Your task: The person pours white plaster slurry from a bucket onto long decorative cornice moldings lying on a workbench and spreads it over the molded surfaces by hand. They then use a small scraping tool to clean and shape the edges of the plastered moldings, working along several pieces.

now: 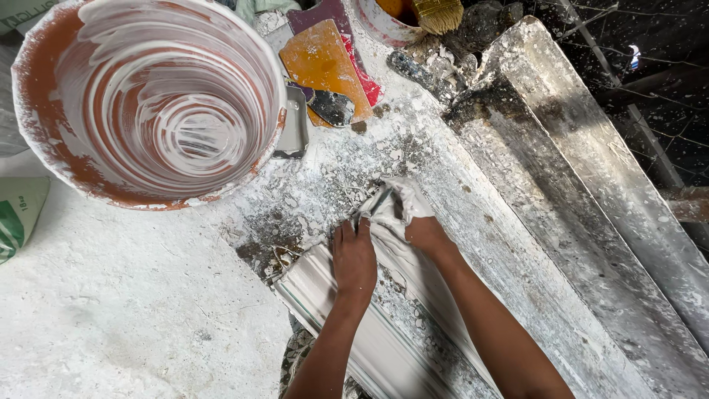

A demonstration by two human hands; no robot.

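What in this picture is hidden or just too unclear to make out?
- Head view: right hand fingertips, buried in the white cloth.
- Head view: the moulded strip under the left hand; its near end is cut off by the bottom edge.
- Head view: the brush and its pot, cut off by the top edge.
- Head view: the green and white bag, cut off by the left edge.
- Head view: the bucket contents; only white smears show.

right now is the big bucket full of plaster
No, the bucket holds no fill; only white smears coat its reddish inner wall and bottom.
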